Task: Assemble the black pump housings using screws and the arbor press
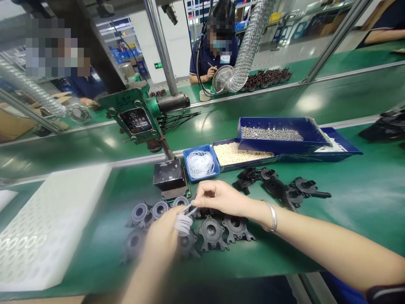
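Observation:
My left hand (163, 234) is closed around a bundle of thin translucent white rings (183, 224), which sticks out past the fingers. Just to its right, my right hand (218, 196) pinches one white ring at the top of that bundle with thumb and fingertips. Under both hands lie several dark grey cast housings (211, 230) with round recesses, set out in rows on the green table; my hands cover some of them. Behind the right hand, a small blue tray (218, 166) holds more loose white rings (200, 164).
A green press (139, 116) stands behind the housings. Blue bins hold cream pellet-like pieces (234, 154) and metal screws or pins (272, 134). Black parts (284, 188) lie right, a white dimpled tray (53, 228) left. A co-worker (215, 55) sits across the bench.

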`<state>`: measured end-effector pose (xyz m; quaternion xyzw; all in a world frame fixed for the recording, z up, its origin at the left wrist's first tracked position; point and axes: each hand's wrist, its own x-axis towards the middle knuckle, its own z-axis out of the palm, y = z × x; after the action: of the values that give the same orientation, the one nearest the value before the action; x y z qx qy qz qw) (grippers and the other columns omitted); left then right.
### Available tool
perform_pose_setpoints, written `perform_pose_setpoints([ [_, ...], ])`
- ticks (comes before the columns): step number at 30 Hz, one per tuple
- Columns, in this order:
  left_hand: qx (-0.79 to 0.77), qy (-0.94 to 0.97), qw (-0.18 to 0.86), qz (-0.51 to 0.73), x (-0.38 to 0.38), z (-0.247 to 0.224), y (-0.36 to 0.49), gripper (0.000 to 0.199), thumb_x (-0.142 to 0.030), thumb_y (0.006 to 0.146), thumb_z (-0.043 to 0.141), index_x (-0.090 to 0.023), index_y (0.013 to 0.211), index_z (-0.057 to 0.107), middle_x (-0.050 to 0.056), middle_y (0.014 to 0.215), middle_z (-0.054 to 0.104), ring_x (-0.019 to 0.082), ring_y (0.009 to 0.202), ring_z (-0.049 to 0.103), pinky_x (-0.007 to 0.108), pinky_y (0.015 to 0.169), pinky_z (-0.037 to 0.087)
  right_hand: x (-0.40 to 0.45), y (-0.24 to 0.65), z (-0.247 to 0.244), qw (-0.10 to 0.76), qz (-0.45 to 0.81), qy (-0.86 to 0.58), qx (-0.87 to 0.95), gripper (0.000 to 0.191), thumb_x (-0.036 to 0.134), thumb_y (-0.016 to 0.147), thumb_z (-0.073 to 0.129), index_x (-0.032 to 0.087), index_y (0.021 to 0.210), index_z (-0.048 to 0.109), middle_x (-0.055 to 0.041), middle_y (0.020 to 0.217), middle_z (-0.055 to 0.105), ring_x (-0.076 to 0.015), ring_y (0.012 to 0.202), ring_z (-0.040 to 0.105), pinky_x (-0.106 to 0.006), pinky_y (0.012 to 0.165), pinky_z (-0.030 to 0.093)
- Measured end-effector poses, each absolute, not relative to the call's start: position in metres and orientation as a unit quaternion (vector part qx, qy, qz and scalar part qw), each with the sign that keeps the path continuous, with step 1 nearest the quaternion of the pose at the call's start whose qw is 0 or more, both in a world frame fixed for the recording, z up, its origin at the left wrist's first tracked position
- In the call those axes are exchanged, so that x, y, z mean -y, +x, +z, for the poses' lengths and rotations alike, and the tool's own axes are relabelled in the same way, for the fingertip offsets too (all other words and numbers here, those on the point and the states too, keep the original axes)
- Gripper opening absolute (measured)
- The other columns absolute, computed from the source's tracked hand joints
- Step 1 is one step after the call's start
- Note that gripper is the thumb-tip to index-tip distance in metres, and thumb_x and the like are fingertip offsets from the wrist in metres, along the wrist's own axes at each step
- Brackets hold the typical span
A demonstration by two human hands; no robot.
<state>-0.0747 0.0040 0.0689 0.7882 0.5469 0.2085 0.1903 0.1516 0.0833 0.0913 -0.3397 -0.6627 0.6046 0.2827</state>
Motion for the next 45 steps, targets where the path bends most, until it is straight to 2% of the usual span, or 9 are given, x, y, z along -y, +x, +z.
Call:
perform_pose_setpoints([
  [9,-0.553,0.799,0.129,0.195,0.001,0.064,-0.081,0.051,-0.006,0.084,0.035,-0.023,0.127,0.057,0.003,0.124,0.069,0.019,0.113,0.066,0.035,0.095,0.056,-0.086,0.152,0.092,0.327,0.453,-0.356,0.749,0.027,0.029,0.093,0.062,0.015,0.070,0.059,-0.0002,0.073,0.057,-0.0136,0.070,0.052,-0.025,0.067,0.041],
  [15,-0.581,0.779,0.108,0.212,0.003,0.075,-0.090,0.040,-0.010,0.085,0.039,-0.025,0.115,0.061,0.001,0.102,0.076,0.020,0.088,0.074,0.029,0.071,0.062,-0.096,0.166,0.078,0.236,0.248,-0.405,0.847,0.021,0.019,0.090,0.063,0.015,0.070,0.060,-0.0019,0.071,0.059,-0.0175,0.077,0.051,-0.032,0.078,0.036],
  [21,-0.453,0.857,0.129,0.209,-0.005,0.069,-0.064,0.035,-0.010,0.087,0.040,-0.025,0.108,0.064,0.006,0.124,0.069,0.022,0.114,0.066,0.036,0.097,0.057,-0.093,0.166,0.074,0.191,0.167,-0.414,0.874,0.019,0.022,0.090,0.062,0.015,0.072,0.059,-0.0034,0.077,0.059,-0.0189,0.081,0.046,-0.031,0.075,0.030],
  [25,-0.377,0.903,0.108,0.178,-0.011,0.064,-0.047,0.031,-0.005,0.089,0.035,-0.017,0.099,0.062,0.013,0.133,0.062,0.022,0.128,0.056,0.041,0.109,0.047,-0.094,0.165,0.074,0.184,0.165,-0.409,0.878,0.019,0.023,0.090,0.062,0.015,0.073,0.059,-0.0035,0.077,0.058,-0.0192,0.081,0.045,-0.031,0.074,0.030],
  [27,-0.358,0.918,0.077,0.154,-0.012,0.063,-0.044,0.030,-0.003,0.090,0.033,-0.015,0.097,0.060,0.017,0.135,0.060,0.023,0.131,0.053,0.045,0.110,0.046,-0.094,0.166,0.073,0.188,0.150,-0.408,0.881,0.018,0.026,0.092,0.061,0.015,0.078,0.061,-0.0044,0.081,0.058,-0.0197,0.083,0.046,-0.031,0.075,0.031],
  [30,-0.357,0.923,0.053,0.134,-0.013,0.063,-0.043,0.030,-0.003,0.091,0.032,-0.015,0.096,0.059,0.019,0.135,0.059,0.024,0.132,0.051,0.048,0.110,0.045,-0.093,0.169,0.071,0.189,0.121,-0.363,0.904,0.014,0.025,0.096,0.056,0.015,0.100,0.066,-0.0072,0.093,0.057,-0.0209,0.089,0.045,-0.033,0.079,0.032],
  [34,-0.360,0.925,0.042,0.112,-0.011,0.065,-0.040,0.030,-0.003,0.092,0.032,-0.014,0.095,0.060,0.019,0.137,0.058,0.025,0.132,0.050,0.048,0.111,0.045,-0.091,0.174,0.072,0.138,0.067,-0.285,0.946,0.028,0.019,0.096,0.052,0.023,0.121,0.065,-0.0092,0.100,0.055,-0.0237,0.094,0.043,-0.036,0.082,0.032],
  [38,-0.376,0.921,0.031,0.093,-0.009,0.069,-0.035,0.033,-0.002,0.092,0.030,-0.013,0.096,0.060,0.019,0.137,0.057,0.025,0.132,0.050,0.047,0.112,0.044,-0.088,0.182,0.077,0.106,0.031,-0.304,0.946,0.031,0.020,0.096,0.052,0.020,0.125,0.063,-0.0105,0.100,0.055,-0.0253,0.094,0.041,-0.039,0.081,0.032],
  [45,-0.384,0.920,0.033,0.070,-0.005,0.074,-0.032,0.033,-0.003,0.094,0.029,-0.012,0.093,0.061,0.020,0.139,0.055,0.027,0.134,0.048,0.048,0.113,0.042,-0.064,0.201,0.082,0.089,0.056,-0.303,0.947,0.028,0.018,0.098,0.046,0.010,0.118,0.063,-0.0109,0.095,0.055,-0.0250,0.090,0.040,-0.040,0.083,0.035],
])
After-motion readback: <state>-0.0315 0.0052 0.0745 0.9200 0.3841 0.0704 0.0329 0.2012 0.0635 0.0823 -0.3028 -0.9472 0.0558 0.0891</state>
